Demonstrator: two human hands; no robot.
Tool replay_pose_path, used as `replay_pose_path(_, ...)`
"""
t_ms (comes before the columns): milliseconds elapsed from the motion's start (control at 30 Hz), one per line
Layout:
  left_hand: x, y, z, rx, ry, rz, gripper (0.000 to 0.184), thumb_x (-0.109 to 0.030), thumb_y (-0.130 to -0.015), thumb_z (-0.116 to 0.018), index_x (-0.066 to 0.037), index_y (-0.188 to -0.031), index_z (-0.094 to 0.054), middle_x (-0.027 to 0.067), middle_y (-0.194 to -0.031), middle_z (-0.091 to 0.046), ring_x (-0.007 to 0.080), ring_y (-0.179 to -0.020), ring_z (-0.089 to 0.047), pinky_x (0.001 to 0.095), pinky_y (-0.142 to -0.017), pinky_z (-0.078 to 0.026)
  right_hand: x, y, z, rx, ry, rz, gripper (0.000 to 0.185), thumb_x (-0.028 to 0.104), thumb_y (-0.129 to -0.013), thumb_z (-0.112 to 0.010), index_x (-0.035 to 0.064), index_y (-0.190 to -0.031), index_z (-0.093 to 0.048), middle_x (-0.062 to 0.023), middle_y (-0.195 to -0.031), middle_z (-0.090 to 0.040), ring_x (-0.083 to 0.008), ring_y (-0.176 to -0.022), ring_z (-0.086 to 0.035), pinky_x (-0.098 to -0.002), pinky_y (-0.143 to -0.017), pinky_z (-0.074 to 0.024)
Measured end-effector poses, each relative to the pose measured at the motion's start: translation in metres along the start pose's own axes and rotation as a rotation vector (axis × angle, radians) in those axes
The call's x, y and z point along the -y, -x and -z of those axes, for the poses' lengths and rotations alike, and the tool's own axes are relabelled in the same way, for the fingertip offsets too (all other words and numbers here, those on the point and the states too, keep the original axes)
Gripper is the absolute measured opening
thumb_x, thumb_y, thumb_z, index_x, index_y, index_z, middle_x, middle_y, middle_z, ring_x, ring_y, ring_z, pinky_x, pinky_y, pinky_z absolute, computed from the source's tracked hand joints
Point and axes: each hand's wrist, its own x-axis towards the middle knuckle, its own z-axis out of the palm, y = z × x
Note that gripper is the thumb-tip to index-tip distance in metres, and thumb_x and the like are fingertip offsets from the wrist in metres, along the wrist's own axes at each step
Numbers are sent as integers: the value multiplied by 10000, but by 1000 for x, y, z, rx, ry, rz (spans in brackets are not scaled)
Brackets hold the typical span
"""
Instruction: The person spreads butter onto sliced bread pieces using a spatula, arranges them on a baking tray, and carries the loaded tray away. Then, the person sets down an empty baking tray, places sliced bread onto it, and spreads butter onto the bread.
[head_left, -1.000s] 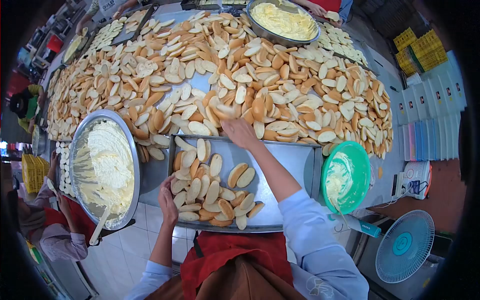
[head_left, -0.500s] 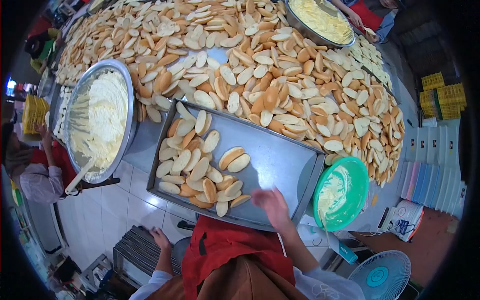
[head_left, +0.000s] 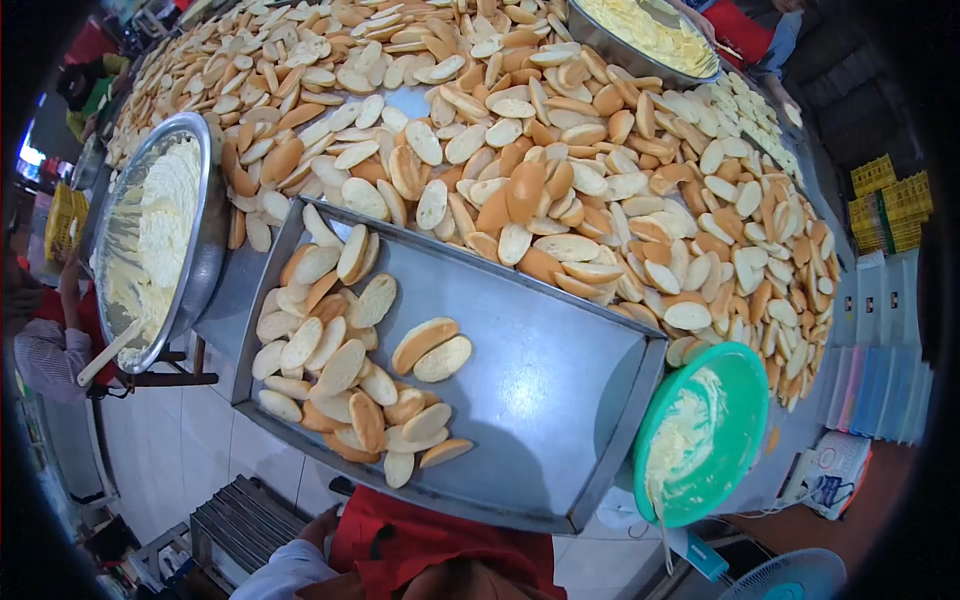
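A metal tray lies tilted in the view at the table's front edge. Halved bread pieces are heaped on its left side, with two more lying apart nearer its middle. Low down, beyond the tray's front edge, part of my left hand shows beside a stack of dark trays; its fingers are too dark and hidden to read. My right hand is out of sight. A large pile of halved bread covers the table behind the tray.
A steel bowl of cream stands at left, a green bowl at right. Another cream bowl is at the back. Fan and yellow crates are at right. Co-workers stand at left and upper right.
My left hand has left the tray's edge and dropped toward the stacked trays. My right hand has moved from the bread pile across the tray and out of view. The view has shifted and turned.
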Motion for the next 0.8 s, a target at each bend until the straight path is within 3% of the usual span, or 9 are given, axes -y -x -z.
replay_pose_path(267, 17, -33, 20, -28, 21, 93, 566, -263, -814, -528, -97, -1338, -395, 166, -1272, -510, 335, -1155, -496, 459, -943, -400, -86, -76, 57, 37, 38, -46, 241, 309, -777, -582, 87, -873, -593, -60, -898, -615, -213, -827, -561, -324, -735, -447)
replay_pose_path(800, 0, -28, 79, 16, 102, 112, 556, -268, -819, -528, -96, -1332, -401, 158, -1261, -517, 321, -1136, -506, 444, -927, -407, -159, -80, 83, -7, 203, -2, 246, 299, -774, -604, 89, -902, -606, -64, -919, -627, -218, -847, -575, -328, -749, -457)
